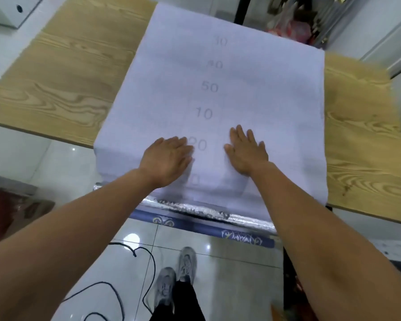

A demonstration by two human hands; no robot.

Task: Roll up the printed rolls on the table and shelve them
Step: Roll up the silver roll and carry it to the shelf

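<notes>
The left hand (167,158) and right hand (247,152) press flat on the white printed sheet (252,77), likely smoothing it for rolling; each grip is spread apart, holding nothing. The sheet crosses the wooden counter (67,77), draping over its near edge; open wood lies left and right.

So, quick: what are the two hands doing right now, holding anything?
Left hand: open, fingers flat, pressing on the white printed sheet.
Right hand: open, flat on the same sheet, holding nothing.
</notes>
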